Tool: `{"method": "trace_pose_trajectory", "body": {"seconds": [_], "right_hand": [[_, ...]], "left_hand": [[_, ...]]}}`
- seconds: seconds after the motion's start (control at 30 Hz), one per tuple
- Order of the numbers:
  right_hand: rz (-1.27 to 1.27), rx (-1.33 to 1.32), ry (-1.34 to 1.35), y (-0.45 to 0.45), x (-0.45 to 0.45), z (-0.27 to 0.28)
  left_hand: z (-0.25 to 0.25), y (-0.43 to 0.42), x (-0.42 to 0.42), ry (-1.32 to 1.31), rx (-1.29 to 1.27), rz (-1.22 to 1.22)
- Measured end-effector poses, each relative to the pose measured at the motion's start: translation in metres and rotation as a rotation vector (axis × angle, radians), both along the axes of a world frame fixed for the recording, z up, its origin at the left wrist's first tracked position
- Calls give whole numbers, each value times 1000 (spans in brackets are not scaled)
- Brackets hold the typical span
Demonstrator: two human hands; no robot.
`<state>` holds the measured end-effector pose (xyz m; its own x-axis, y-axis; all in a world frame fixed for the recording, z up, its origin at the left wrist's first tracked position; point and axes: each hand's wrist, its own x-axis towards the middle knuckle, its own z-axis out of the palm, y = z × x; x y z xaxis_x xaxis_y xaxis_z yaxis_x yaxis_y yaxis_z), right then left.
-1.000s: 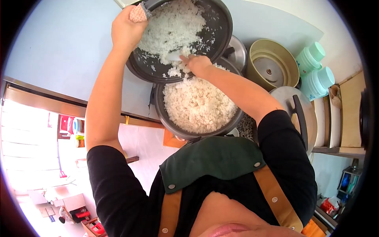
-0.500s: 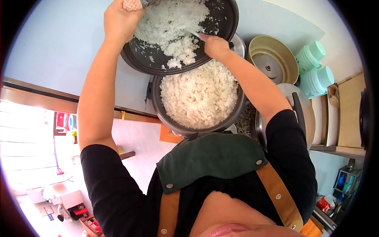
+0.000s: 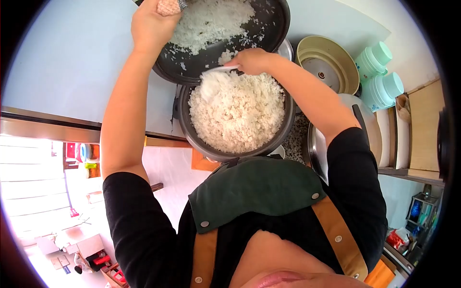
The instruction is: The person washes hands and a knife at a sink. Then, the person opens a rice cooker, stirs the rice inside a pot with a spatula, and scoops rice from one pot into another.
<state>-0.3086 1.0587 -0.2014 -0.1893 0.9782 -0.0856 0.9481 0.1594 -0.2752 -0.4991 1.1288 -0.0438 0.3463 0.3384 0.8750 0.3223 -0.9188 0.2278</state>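
My left hand (image 3: 152,29) grips the edge of a dark pot (image 3: 192,72) through a folded pinkish cloth (image 3: 170,6). The pot is tilted toward me, with white cooked rice (image 3: 211,24) stuck across its inside. In my right hand (image 3: 253,61) is a white rice paddle (image 3: 222,69). Its blurred head is over the near rim, at the heap of rice (image 3: 235,115) in a second, wide pot (image 3: 192,139). That pot stands just in front of my apron, below the tilted one. Rice hides part of the paddle's head.
To the right stand a round beige pan (image 3: 353,57), stacked mint-green cups (image 3: 379,53) and a large lidded metal pot (image 3: 317,149). A wooden shelf (image 3: 425,129) is at the far right. The pale counter (image 3: 72,62) extends to the left.
My right hand has drawn the paddle down from inside the tilted pot, bringing rice onto the heap in the lower pot. My left hand keeps hold of the tilted pot.
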Motion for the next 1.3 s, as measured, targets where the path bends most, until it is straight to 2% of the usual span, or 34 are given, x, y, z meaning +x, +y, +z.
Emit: {"method": "trace_pose_trajectory", "body": {"seconds": [0.07,0.1,0.23,0.27,0.3,0.37,0.5,0.7,0.8,0.87,0.9,0.93,1.0,1.07,1.1,1.2,1.23,1.3], "right_hand": [[78,119,-114,-7,10,-7],[-26,73,-39,-16,6,8],[-359,317,18,6,28,-8],[-360,242,14,8,32,-16],[-360,168,10,9,26,-14],[-312,32,7,5,15,-14],[-175,-37,-107,-27,9,-2],[-149,-144,-325,-69,28,18],[-133,26,-343,-72,30,-7],[-225,-187,-228,-72,2,-7],[-113,-83,-272,-71,-1,-32],[-154,-268,-265,-73,-15,-34],[-65,-205,-255,-85,-10,-65],[44,-171,-295,-102,4,-65],[101,-154,-316,-107,8,-61],[88,-148,-335,-109,14,-43],[62,-45,-249,-106,15,-41],[-47,-37,-165,-93,1,-38]], "left_hand": [[-5,4,1,9,49,-7],[-6,7,3,-2,82,13],[-5,10,5,0,195,58],[-2,8,5,9,222,58],[4,4,4,31,90,45],[7,2,3,26,40,4],[7,-3,2,-10,-31,9],[1,15,0,22,106,123],[11,16,-4,-28,-38,15],[19,14,-8,-24,-141,134],[23,12,-11,-22,-192,193],[25,14,-15,-21,-243,252],[24,40,-30,-72,-297,183],[29,38,-41,-95,-408,160],[31,39,-46,-156,-536,-69],[37,28,-57,-246,-638,-148],[38,26,-61,-249,-591,-185],[47,35,-68,-240,-551,-152]]}}
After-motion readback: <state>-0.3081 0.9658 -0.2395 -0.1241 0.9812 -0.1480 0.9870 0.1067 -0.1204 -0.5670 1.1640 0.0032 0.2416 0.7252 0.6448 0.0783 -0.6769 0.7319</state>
